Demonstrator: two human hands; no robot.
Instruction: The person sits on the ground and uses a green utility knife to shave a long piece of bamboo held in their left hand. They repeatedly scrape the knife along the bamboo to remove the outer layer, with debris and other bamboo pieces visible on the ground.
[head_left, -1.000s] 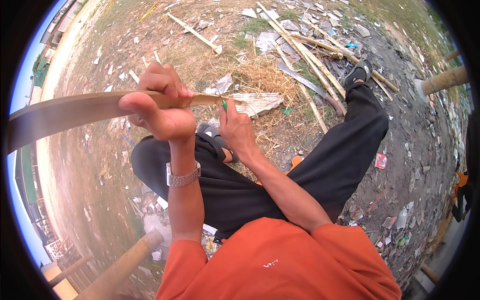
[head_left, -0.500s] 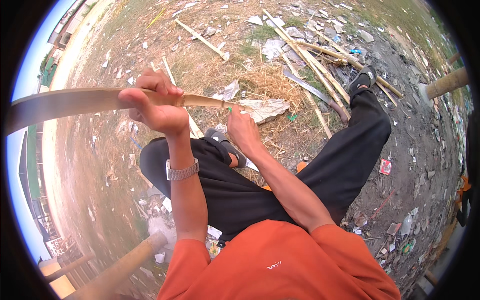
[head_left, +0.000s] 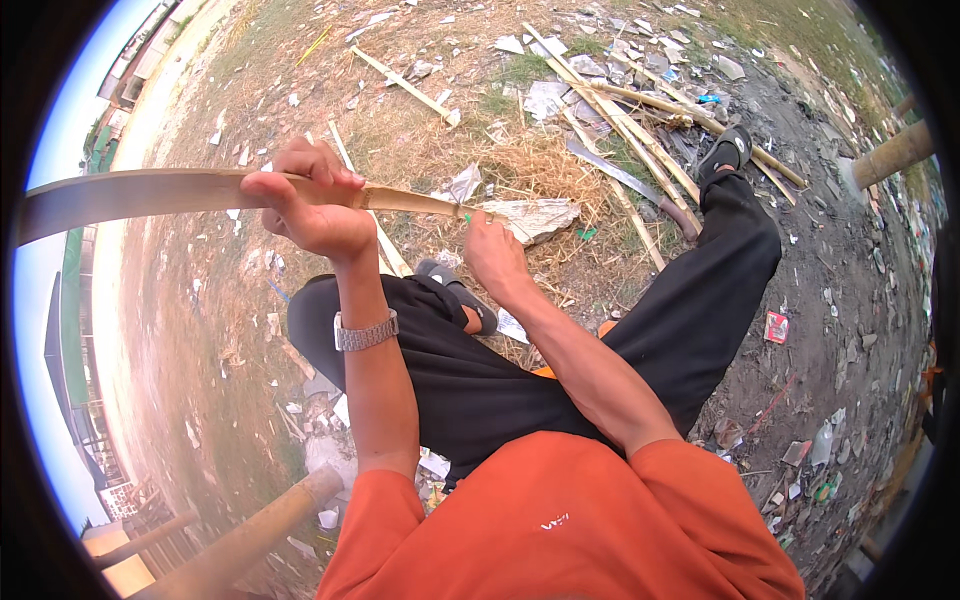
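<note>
A long bamboo strip (head_left: 150, 192) is held in the air above the littered ground (head_left: 225, 330), stretching from the far left across to the right, where its narrower end reaches the fingertips of the right hand. The left hand (head_left: 325, 218) grasps it partway along, fingers curled behind it and thumb on the near side. The right hand (head_left: 495, 260) is closed around a small green object (head_left: 468, 218) at that end, mostly hidden by the fingers. Just beyond the right hand lie a weathered wooden slab (head_left: 545, 217) and dry straw (head_left: 530, 160). Toward the ground's far right edge, a large knife (head_left: 620, 177) lies beside split bamboo lengths (head_left: 645, 140), its brown handle near the right trouser leg (head_left: 700, 275). A metal watch (head_left: 366, 333) circles the left wrist.
</note>
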